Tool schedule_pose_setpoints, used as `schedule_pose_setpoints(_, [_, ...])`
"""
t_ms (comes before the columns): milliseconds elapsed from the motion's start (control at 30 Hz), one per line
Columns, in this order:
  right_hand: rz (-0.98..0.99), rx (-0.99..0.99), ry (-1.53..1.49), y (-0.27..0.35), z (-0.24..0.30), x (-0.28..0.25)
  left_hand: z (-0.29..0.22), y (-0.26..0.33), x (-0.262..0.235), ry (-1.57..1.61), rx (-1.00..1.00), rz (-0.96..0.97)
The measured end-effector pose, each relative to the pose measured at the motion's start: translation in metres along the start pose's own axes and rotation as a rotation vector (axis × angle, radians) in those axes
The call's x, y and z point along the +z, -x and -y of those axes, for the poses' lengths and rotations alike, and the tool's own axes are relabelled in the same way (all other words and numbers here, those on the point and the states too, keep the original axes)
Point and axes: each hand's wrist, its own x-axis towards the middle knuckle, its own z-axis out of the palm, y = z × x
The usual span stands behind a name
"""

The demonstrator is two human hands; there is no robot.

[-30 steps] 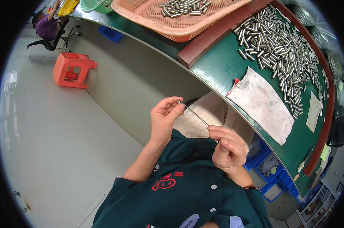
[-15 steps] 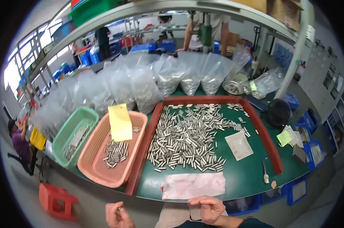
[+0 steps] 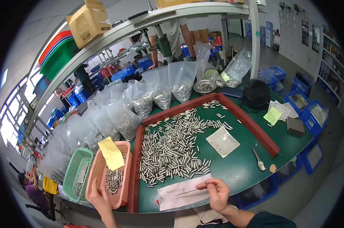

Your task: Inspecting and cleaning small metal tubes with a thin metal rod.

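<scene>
My left hand (image 3: 99, 200) reaches over the near end of the pink plastic basket (image 3: 127, 167), thumb and fingertips apart, with nothing visible between them. Inside that basket lie small metal pins (image 3: 114, 181) and a yellow paper slip (image 3: 112, 153). Above the white cloth (image 3: 168, 200) at the table's front edge, my right hand (image 3: 217, 193) is closed in a pinch on a thin pointed metal tool (image 3: 186, 192). The tool points left; its exact kind is hard to make out. A wide pile of metal pins (image 3: 172, 148) covers the green table (image 3: 232, 171) beyond the cloth.
A red-brown frame (image 3: 251, 127) borders the pile. Right of the pins lie a paper card (image 3: 222, 141) and a knife-like tool (image 3: 258, 158). A green basket (image 3: 77, 167) stands left, filled bags (image 3: 181, 81) line the back, and a black fan (image 3: 256, 95) stands far right.
The view has turned. My left hand has moved from before the table up to the pink basket. My right hand has risen over the cloth, and the thin tool now shows in it.
</scene>
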Motion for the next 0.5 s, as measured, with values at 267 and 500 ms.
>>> schedule_pose_setpoints(267, [0.052,-0.009,0.119,-0.013,-0.001,-0.012,-0.087,-0.007,0.025,0.245,0.225,0.038])
schedule_pose_setpoints(500, [0.076,-0.072,0.154,-0.007,-0.008,-0.009,-0.132,-0.007,0.087,0.297,0.48,0.297])
